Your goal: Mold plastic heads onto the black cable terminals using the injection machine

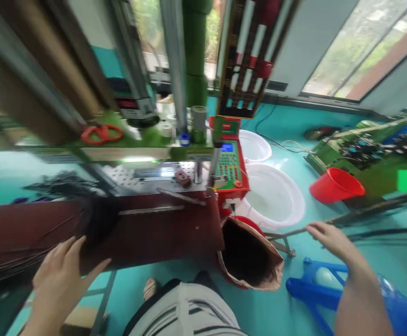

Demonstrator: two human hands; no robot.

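My left hand (61, 275) is open, fingers and thumb spread, over the front left edge of the brown table (175, 233). Beside it, thin dark strands (17, 266) that look like wires run along the tabletop, with a blurred black bundle behind them. On the other side, my right hand (331, 240) has its fingers bent and pressed together beside a long, thin brown strand (291, 233). What it holds, if anything, is too blurred to make out. An open paper-lined bin (278, 273) with a dark inside stands between my hands.
A green machine with a red control box (243, 182) stands behind the table, and orange scissors (101, 134) lie on its ledge. To the right are white tubs (299, 200), a red bucket (336, 186) and a blue plastic stool (315, 294). Windows line the back wall.
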